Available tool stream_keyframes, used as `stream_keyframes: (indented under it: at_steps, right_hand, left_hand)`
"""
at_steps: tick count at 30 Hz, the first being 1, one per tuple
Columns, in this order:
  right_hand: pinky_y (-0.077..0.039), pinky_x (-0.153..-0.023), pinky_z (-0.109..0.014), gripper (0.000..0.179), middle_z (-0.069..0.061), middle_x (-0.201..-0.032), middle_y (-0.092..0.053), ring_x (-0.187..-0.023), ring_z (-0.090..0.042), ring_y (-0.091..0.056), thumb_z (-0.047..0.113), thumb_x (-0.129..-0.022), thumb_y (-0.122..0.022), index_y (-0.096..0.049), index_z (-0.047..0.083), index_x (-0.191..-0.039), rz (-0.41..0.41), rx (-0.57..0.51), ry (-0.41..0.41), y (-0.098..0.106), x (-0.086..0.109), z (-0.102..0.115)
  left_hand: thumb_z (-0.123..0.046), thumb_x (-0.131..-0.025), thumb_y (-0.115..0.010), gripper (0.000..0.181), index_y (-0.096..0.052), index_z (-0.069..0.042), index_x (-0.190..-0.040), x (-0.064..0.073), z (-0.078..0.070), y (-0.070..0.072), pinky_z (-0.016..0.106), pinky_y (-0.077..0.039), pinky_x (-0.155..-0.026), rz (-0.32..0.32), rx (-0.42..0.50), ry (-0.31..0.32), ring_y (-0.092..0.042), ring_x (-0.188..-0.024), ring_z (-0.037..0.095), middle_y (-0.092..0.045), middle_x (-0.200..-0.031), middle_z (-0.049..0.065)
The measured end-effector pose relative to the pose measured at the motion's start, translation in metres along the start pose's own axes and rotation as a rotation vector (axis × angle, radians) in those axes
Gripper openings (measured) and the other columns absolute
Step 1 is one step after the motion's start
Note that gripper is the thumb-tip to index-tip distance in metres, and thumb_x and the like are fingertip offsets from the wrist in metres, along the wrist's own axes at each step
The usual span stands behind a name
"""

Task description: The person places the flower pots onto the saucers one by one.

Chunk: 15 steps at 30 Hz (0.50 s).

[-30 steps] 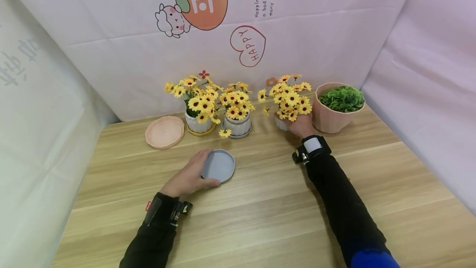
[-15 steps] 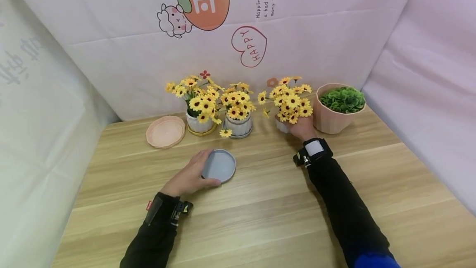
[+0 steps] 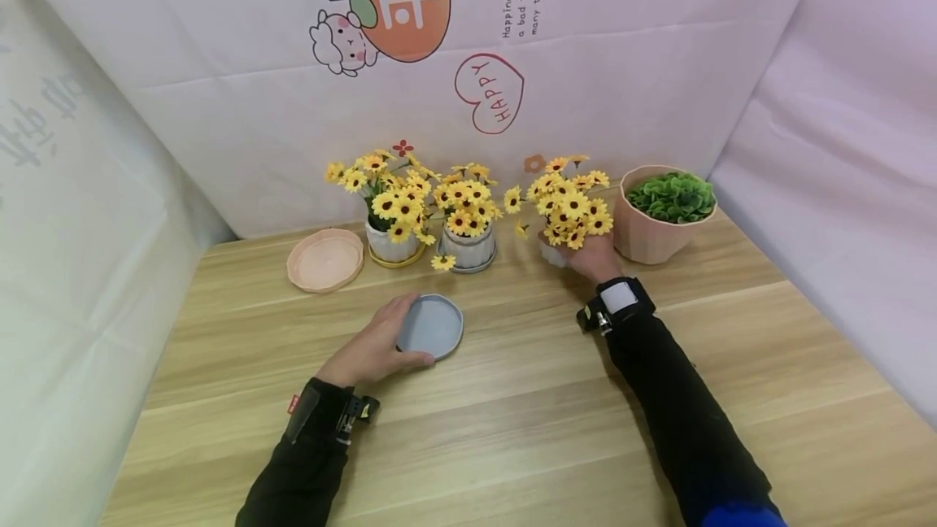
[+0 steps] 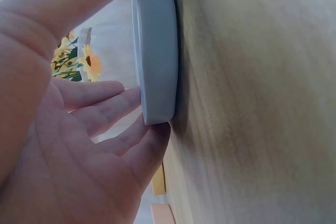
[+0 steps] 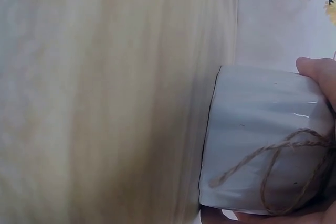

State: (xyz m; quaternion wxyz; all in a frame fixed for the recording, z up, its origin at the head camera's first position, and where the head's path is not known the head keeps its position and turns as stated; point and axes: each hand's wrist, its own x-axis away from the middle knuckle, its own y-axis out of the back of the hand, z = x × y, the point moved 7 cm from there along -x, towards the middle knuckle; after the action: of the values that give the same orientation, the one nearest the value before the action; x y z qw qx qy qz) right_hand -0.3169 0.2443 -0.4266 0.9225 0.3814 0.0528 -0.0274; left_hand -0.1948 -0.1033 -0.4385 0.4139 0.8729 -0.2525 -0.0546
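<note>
My left hand (image 3: pixel 373 348) grips a round grey-blue saucer (image 3: pixel 434 327) by its near-left rim, thumb on the front side and fingers on the far side. In the left wrist view the saucer's side wall (image 4: pixel 158 51) stands close to the wood. At the back right, my right hand (image 3: pixel 591 257) grips a small white flowerpot (image 3: pixel 552 251) of yellow daisies (image 3: pixel 573 203). Seen from the right wrist, this pot (image 5: pixel 257 119) is glazed, with a twine bow (image 5: pixel 273 156) tied round it, and its base is right at the tabletop.
Two similar daisy pots stand at the back, one white pot (image 3: pixel 393 245) on a yellow saucer, one grey-white pot (image 3: pixel 468 247) on a grey saucer. A pink saucer (image 3: pixel 325 260) lies left of them. A large pink planter (image 3: pixel 651 230) with green leaves stands beside my right hand.
My right hand and its daisy pot have shifted very slightly left and toward me. My left hand stays in place on the grey-blue saucer.
</note>
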Motion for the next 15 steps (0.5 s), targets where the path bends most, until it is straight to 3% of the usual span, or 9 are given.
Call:
stream_keyframes:
  at_steps: [6, 15]
  right_hand:
    - [-0.011, -0.131, -0.067, 0.09, -0.022, -0.174, -0.023, -0.163, -0.043, -0.016, 0.037, -0.1, -0.07, -0.02, 0.006, -0.168, 0.03, 0.082, 0.005, -0.0016, 0.003, -0.0007]
    - [-0.014, -0.133, -0.061, 0.089, -0.021, -0.172, -0.03, -0.162, -0.041, -0.022, 0.036, -0.098, -0.074, -0.025, 0.006, -0.167, 0.008, 0.036, 0.022, -0.0032, 0.008, 0.0024]
  left_hand:
    - [-0.034, -0.089, -0.087, 0.106, -0.022, 0.0, -0.166, 0.0004, -0.0005, -0.0011, 0.06, -0.034, -0.125, 0.002, -0.004, -0.001, -0.028, -0.159, 0.041, -0.031, -0.17, 0.022]
    - [-0.034, -0.089, -0.087, 0.106, -0.022, 0.0, -0.166, 0.0, 0.001, -0.0006, 0.06, -0.035, -0.125, 0.0, -0.011, 0.001, -0.029, -0.159, 0.041, -0.031, -0.17, 0.021]
